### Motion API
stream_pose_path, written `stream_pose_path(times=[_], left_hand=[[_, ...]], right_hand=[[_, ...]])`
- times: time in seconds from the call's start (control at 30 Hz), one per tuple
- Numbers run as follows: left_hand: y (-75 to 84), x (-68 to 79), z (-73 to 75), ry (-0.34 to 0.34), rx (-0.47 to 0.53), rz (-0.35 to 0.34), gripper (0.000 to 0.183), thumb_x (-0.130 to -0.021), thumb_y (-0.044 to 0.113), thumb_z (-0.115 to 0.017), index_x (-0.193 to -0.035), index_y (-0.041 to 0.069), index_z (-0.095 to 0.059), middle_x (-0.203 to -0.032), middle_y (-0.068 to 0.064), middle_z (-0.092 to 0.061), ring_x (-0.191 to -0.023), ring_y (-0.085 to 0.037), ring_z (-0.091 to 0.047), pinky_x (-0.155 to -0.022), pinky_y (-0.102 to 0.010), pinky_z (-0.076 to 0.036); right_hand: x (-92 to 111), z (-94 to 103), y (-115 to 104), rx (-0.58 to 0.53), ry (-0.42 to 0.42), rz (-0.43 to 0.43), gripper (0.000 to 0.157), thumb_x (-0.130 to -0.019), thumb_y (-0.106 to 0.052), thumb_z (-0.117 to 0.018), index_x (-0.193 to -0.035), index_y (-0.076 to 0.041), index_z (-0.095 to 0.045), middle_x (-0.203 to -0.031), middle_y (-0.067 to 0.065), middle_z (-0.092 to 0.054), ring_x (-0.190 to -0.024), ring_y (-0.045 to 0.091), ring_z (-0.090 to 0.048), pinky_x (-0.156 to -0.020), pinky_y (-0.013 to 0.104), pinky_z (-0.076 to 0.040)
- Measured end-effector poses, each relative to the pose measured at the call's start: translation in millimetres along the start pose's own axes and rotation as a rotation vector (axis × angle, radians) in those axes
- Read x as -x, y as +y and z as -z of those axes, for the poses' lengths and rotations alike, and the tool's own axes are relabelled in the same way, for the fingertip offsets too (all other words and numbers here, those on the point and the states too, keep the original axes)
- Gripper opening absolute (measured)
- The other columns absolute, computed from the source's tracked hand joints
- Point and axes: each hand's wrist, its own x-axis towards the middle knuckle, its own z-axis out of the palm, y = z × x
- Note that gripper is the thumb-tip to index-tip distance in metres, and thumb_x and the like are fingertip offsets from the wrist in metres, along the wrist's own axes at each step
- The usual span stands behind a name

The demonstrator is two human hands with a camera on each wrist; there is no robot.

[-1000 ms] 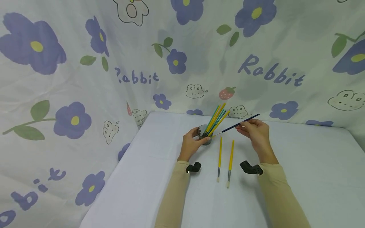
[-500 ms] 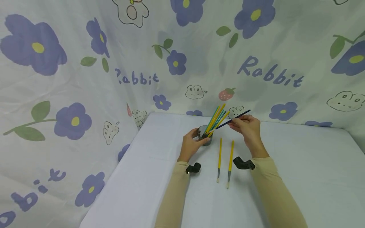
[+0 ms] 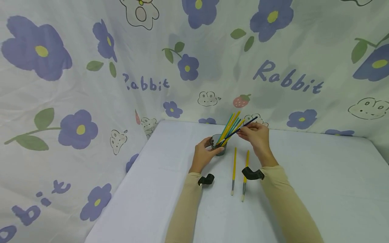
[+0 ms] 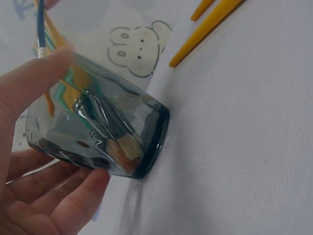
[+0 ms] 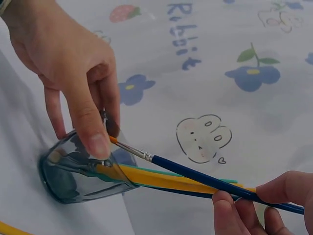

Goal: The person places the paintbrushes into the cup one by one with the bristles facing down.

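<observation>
My left hand point(image 3: 203, 156) grips a clear, bluish glass cup point(image 4: 149, 110), thumb on one side and fingers on the other. Inside lean several yellow and green paintbrushes point(image 3: 230, 125), bristles down, their handles rising to the right. With thumb and fingertips, my right hand point(image 3: 257, 137) pinches a dark blue paintbrush point(image 5: 190, 174) by its handle. Its silver ferrule and orange bristles point(image 5: 113, 140) point down to the left, right at the cup's mouth beside my left thumb. In the left wrist view, that thumb partly hides the blue brush.
Two yellow paintbrushes lie side by side on the white table point(image 3: 152, 189), nearer to me: the left brush point(image 3: 234, 165) and the right brush point(image 3: 244, 187), which the right wrist's black camera mount point(image 3: 253, 173) partly covers. A flower-and-rabbit patterned cloth point(image 3: 212, 50) hangs behind the table.
My right hand has moved left with the dark blue paintbrush, bringing its bristles from right of the cup to the mouth. The left hand and cup stay in place.
</observation>
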Motion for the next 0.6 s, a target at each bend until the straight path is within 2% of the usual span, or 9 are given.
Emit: stream_pose_path(times=[0.43,0.6], left_hand=[[1.1,0.9,-0.3,0.016,-0.007,-0.003,0.081,-0.08,0.044,-0.089,-0.145,0.006,-0.057,-0.137,-0.018,-0.067,-0.129,-0.03,-0.064,-0.098,-0.036,-0.062],[0.9,1.1,-0.4,0.016,-0.013,-0.003,0.083,-0.08,0.045,-0.089,-0.146,0.006,-0.057,-0.137,-0.016,-0.067,-0.129,-0.029,-0.064,-0.098,-0.036,-0.062]], right_hand=[[0.0,-10.8,8.0,0.06,0.01,0.0,0.017,-0.096,-0.004,-0.068,-0.107,0.004,-0.057,-0.08,-0.003,-0.069,-0.07,0.007,-0.075,-0.073,0.022,-0.065],[0.8,-13.1,10.5,0.089,0.002,0.001,0.021,-0.096,-0.005,-0.068,-0.11,0.006,-0.057,-0.086,-0.001,-0.068,-0.072,0.007,-0.075,-0.074,0.021,-0.065]])
